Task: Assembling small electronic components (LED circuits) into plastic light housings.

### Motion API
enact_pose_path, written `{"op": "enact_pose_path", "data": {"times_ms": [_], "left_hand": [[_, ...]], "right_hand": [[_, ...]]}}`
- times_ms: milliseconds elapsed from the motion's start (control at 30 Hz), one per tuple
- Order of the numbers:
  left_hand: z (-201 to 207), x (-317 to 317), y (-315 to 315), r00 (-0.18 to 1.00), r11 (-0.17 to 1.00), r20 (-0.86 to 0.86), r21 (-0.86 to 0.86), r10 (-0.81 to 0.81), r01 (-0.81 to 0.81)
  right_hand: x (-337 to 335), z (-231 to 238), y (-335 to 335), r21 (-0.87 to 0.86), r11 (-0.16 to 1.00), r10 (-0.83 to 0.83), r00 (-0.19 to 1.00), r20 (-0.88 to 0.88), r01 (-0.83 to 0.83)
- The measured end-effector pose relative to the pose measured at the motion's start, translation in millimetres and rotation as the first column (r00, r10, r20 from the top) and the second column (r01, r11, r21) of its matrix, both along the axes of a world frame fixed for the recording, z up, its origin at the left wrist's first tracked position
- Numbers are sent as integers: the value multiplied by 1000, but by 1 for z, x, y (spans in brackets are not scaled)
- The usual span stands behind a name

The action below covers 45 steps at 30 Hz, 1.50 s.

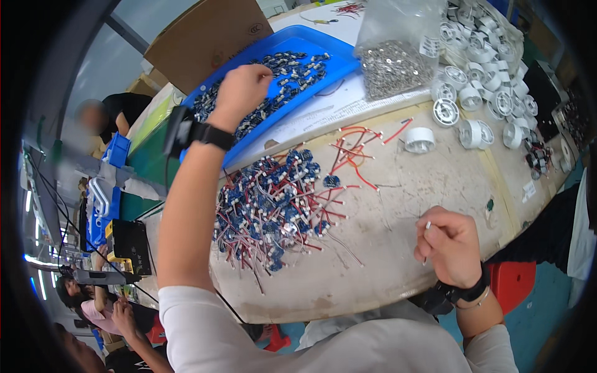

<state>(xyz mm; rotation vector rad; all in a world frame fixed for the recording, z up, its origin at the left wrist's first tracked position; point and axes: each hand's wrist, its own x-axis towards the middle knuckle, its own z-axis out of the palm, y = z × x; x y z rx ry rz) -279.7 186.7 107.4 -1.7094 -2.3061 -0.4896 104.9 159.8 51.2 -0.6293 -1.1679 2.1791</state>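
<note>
My left hand (241, 92) reaches over the blue tray (341, 52), its fingertips pinched together above a spread of small dark parts with metal bits (292, 81). Whatever is in that pinch, if anything, is too small to make out. My right hand (453, 248) is held above the table at the right, fingers curled round a small piece with a white end (428, 225); most of it is hidden in the fingers. Between my arms lies a heap of small blue circuit boards (267, 205) with red, white and dark wires. One board (331, 181) sits apart at its right edge.
Loose red wires (354, 149) lie beyond the heap. A clear bag of small metal parts (398, 65) stands behind. White round plastic housings (482, 87) pile up at the far right, one housing (420, 140) nearer. A cardboard box (205, 40) borders the tray. Other people sit at the left.
</note>
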Motion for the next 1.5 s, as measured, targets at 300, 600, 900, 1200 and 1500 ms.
{"op": "enact_pose_path", "data": {"times_ms": [300, 600, 900, 1200, 1500], "left_hand": [[-57, -54, 71, 987, 933, 42, -335, 157, -134], [9, 67, -13, 526, 969, 828, 73, -192, 238], [-32, 230, -143, 174, 975, 974, 113, -147, 191], [-66, 263, -156, -438, 963, 864, 269, -248, -15], [-75, 269, -157, -405, 932, 844, 272, -351, -240]], "right_hand": [[11, -8, 11, 311, 950, -80, 976, 202, 14], [5, -6, 12, 486, 874, -114, 973, 201, 2], [-5, -15, -25, 105, 990, 97, 994, -44, -91], [8, -30, -34, 205, 974, 91, 996, 23, -94], [7, -32, -40, 369, 929, -8, 998, 63, -16]]}}
